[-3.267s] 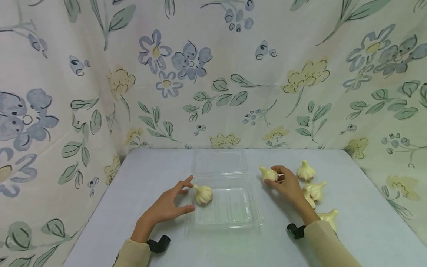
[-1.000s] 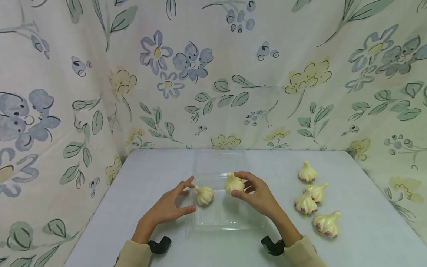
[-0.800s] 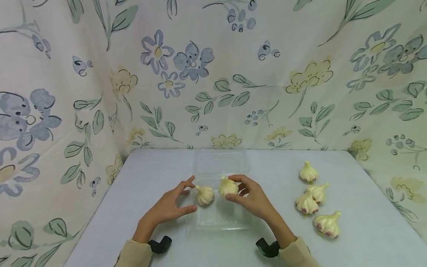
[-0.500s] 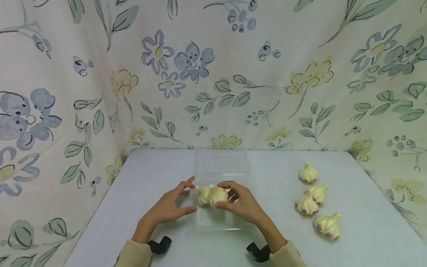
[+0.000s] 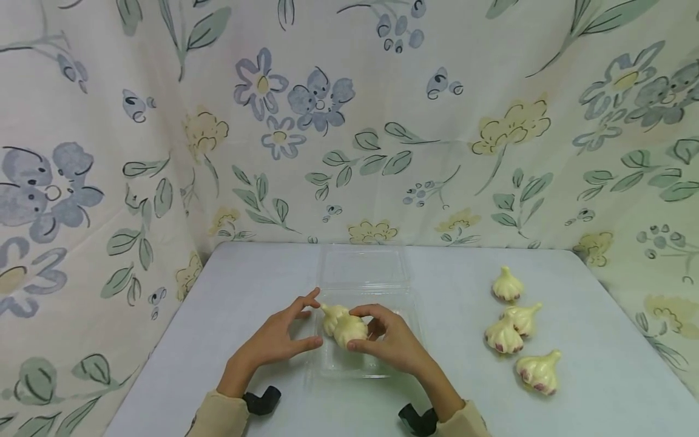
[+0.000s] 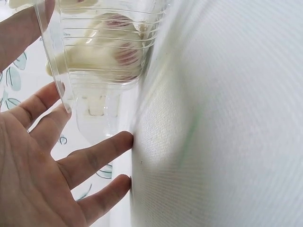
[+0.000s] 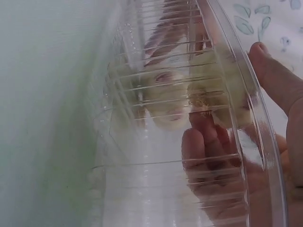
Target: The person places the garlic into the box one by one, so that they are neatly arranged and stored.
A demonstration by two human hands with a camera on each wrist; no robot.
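A clear plastic clamshell container [image 5: 411, 315] lies opened on the table, its lid [image 5: 363, 266] folded back. One garlic bulb [image 5: 330, 314] sits at the left inside it. A second garlic bulb [image 5: 351, 331] is gripped between the thumb and fingers of my right hand [image 5: 397, 341], close against the first and partly hiding it. In the right wrist view, both the held bulb [image 7: 222, 87] and the fingers show through the clear wall. My left hand [image 5: 275, 334] is spread at the container's left side; the left wrist view has some fingertips touching its rim [image 6: 57, 78].
Several more garlic bulbs lie at the right of the table: one at the back [image 5: 508, 285], two touching in the middle [image 5: 503, 337], and one nearer the front [image 5: 538, 371]. A floral curtain [image 5: 349, 121] stands behind the table [image 5: 453, 388] and along its sides.
My right hand has carried a garlic bulb from the table right of the container leftward and down into it, beside the first bulb. My left hand has stayed in place.
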